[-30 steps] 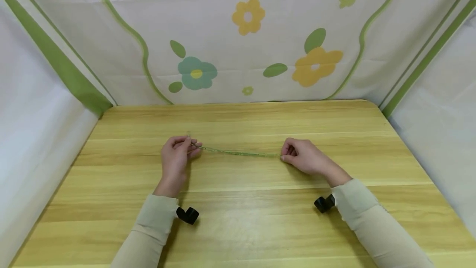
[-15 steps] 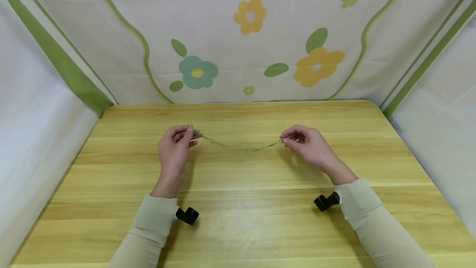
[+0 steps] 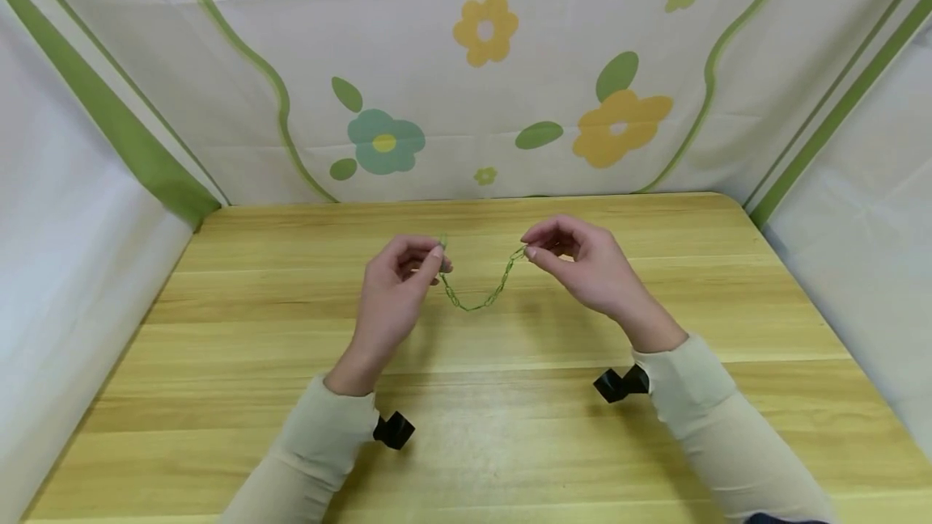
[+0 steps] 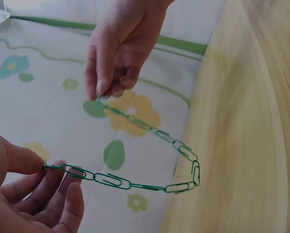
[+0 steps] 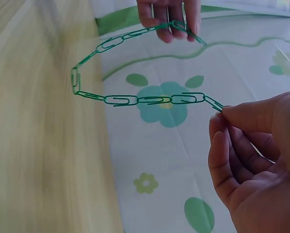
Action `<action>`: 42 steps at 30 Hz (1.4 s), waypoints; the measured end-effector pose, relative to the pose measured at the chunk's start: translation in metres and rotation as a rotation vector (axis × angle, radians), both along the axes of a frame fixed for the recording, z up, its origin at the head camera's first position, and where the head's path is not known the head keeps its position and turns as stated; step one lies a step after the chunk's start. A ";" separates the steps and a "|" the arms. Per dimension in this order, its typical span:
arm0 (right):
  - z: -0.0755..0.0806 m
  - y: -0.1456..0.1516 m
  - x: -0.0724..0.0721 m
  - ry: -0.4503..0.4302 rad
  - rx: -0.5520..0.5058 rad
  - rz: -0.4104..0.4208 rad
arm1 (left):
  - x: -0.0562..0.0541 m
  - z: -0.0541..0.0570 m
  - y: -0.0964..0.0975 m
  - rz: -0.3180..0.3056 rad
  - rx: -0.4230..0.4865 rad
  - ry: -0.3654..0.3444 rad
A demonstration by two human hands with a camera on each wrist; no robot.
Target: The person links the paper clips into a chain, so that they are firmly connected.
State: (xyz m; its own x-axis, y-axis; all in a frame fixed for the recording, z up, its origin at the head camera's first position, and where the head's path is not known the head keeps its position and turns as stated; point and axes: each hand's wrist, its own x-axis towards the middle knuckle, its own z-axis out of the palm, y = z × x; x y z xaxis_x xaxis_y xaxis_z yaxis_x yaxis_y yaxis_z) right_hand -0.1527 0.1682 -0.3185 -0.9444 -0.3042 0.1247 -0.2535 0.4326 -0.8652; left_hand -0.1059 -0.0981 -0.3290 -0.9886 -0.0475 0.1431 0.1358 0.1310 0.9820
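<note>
A chain of several green paper clips (image 3: 476, 307) linked end to end sags in a U between the two hands, lifted off the table. The left hand (image 3: 396, 285) pinches one end between thumb and fingers, and a clip's tip sticks up past the thumb. On the other side the right hand (image 3: 593, 269) pinches the last clip at the opposite end. In the left wrist view the chain (image 4: 147, 187) bends sharply at its lowest clips. From the right wrist view, the end clip (image 5: 214, 103) runs into the right thumb and fingertip, which hide part of it.
Below the hands lies a wood-grain table (image 3: 480, 443). A white cloth with printed flowers (image 3: 480, 87) hangs behind its far edge, and white cloth walls flank both sides. Black wrist cameras (image 3: 621, 384) sit at both cuffs.
Both hands have risen from near the table. The left hand has moved right, closer to the right hand, and the chain has gone from nearly straight to a deep U.
</note>
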 end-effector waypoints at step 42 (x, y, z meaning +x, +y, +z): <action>0.011 -0.024 0.000 -0.049 -0.100 0.026 | 0.004 0.007 0.032 -0.126 -0.090 -0.036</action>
